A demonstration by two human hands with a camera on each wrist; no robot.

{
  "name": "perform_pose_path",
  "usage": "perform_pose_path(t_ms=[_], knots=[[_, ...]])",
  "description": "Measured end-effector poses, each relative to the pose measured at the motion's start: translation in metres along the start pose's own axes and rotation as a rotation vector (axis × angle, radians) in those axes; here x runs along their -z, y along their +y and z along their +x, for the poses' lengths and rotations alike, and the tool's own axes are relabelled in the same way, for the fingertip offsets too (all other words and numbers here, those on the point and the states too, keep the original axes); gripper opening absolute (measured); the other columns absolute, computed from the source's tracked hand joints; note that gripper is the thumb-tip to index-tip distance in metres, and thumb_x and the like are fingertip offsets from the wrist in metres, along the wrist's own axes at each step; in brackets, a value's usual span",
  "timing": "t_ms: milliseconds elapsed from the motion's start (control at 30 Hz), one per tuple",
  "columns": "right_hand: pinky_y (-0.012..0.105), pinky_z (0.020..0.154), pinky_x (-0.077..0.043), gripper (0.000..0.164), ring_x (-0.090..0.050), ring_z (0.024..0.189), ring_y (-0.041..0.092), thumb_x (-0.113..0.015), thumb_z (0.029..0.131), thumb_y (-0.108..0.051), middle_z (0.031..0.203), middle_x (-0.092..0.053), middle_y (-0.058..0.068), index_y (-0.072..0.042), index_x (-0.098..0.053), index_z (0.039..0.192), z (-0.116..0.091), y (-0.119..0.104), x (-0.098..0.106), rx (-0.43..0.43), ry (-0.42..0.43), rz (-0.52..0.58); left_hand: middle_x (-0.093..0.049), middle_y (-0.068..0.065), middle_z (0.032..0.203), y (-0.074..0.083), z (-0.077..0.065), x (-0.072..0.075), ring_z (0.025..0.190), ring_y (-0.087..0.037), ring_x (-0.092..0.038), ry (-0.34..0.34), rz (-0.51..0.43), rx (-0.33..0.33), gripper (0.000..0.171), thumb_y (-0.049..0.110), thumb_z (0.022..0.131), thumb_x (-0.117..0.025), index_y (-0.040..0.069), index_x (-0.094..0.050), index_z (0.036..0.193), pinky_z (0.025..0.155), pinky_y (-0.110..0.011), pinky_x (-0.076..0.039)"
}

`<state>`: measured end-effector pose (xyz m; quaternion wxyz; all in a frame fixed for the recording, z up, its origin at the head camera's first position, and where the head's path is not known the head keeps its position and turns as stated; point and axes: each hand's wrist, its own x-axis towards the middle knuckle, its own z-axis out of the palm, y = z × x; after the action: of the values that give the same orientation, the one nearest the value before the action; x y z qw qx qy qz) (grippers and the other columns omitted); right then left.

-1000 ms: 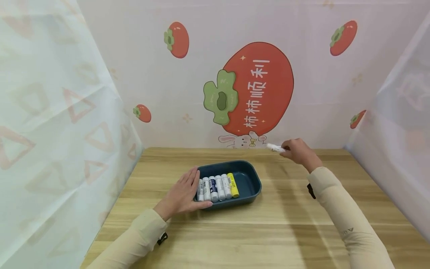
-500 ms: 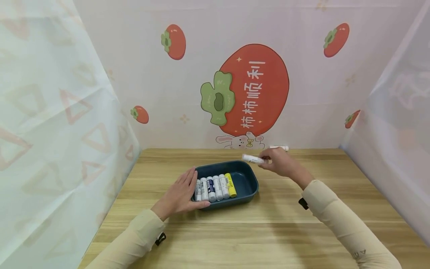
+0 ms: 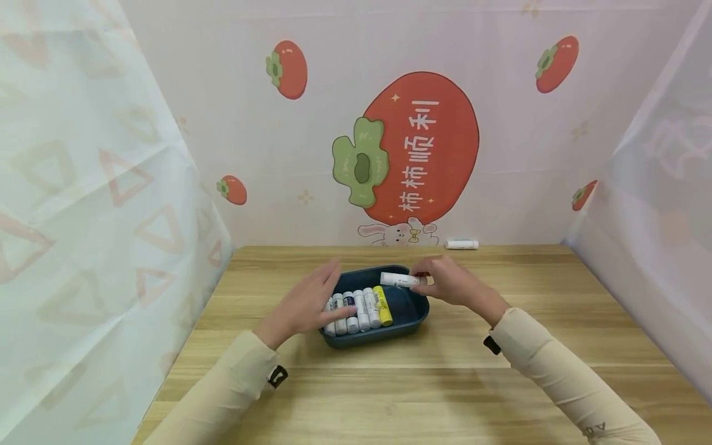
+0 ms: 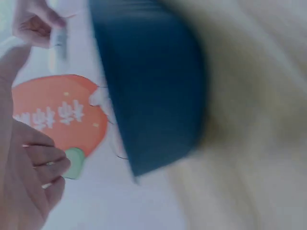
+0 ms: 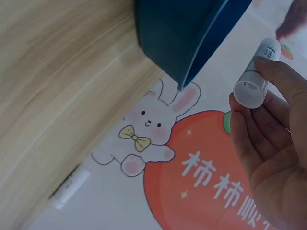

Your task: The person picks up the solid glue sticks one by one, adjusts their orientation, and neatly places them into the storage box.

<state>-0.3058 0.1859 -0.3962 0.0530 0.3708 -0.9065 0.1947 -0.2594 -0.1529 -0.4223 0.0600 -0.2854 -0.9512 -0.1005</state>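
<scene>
My right hand [image 3: 453, 284] pinches a white glue stick [image 3: 399, 280] at one end and holds it lengthwise over the right half of a dark blue bin [image 3: 372, 338]. In the right wrist view, thumb and fingers close round this glue stick [image 5: 261, 72]. A row of white glue sticks [image 3: 360, 312], one with a dark blue label, lies side by side in the bin, ending with a yellow glue stick [image 3: 382, 306]. My left hand [image 3: 303, 309] hovers over the bin's left end with fingers extended, covering part of the row. The left wrist view is blurred.
One more white glue stick [image 3: 462, 245] lies at the table's back edge against the printed backdrop [image 3: 278, 154]. The wooden table [image 3: 389, 402] extends around the bin. White sheets [image 3: 111, 247] wall both sides.
My right hand has brought its glue stick leftward from the back right to above the bin. The left hand has come up off the bin's left rim and shifted slightly right.
</scene>
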Motion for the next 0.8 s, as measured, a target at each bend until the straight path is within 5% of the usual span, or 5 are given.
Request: perform_pose_path(t_ms=[167,267,433,633,800], knots=[[0.023,0.071,-0.058,0.018,-0.061,0.077,0.010,-0.085,0.090,-0.018,0.090,-0.074,-0.003,-0.010,-0.079,0.106,0.006,-0.012,0.006,0.030,-0.021,-0.022,-0.055,-0.015,0.159,0.020,0.026,0.021,0.142,-0.031,-0.059,0.147,0.035,-0.122,0.076,0.050,0.100,-0.070,0.004,-0.049,0.157,0.115,-0.047,-0.052],[0.020,0.068,-0.055,0.017,-0.062,0.074,0.011,-0.085,0.092,-0.020,0.087,-0.072,-0.004,-0.011,-0.079,0.105,0.010,-0.018,0.007,0.056,-0.033,-0.029,-0.075,-0.009,0.131,0.033,0.040,0.027,0.108,-0.022,-0.077,0.211,0.119,-0.200,0.058,0.047,0.097,-0.075,0.007,-0.066,0.138,0.089,-0.035,-0.065],[0.019,0.067,-0.054,0.015,-0.063,0.074,0.014,-0.084,0.092,-0.019,0.085,-0.071,-0.005,-0.011,-0.079,0.103,0.014,-0.025,0.008,0.087,-0.045,-0.024,-0.078,0.000,0.095,0.046,0.055,0.026,0.070,-0.015,-0.068,0.205,0.178,-0.266,0.036,0.044,0.094,-0.080,0.014,-0.072,0.113,0.056,-0.029,-0.053],[0.018,0.067,-0.054,0.013,-0.062,0.074,0.012,-0.084,0.092,-0.017,0.086,-0.072,-0.004,-0.011,-0.079,0.103,0.017,-0.029,0.009,0.101,-0.053,-0.009,-0.081,0.002,0.093,0.050,0.061,0.017,0.069,-0.013,-0.069,0.152,0.111,-0.240,0.019,0.031,0.094,-0.082,0.016,-0.080,0.106,0.054,-0.029,-0.054],[0.018,0.067,-0.055,0.014,-0.065,0.076,0.016,-0.084,0.092,-0.017,0.090,-0.074,-0.002,-0.010,-0.079,0.104,0.018,-0.031,0.011,0.105,-0.046,-0.002,-0.081,0.002,0.094,0.049,0.059,0.009,0.065,-0.009,-0.064,0.178,0.036,-0.196,0.021,0.027,0.093,-0.084,0.015,-0.082,0.109,0.054,-0.023,-0.052]])
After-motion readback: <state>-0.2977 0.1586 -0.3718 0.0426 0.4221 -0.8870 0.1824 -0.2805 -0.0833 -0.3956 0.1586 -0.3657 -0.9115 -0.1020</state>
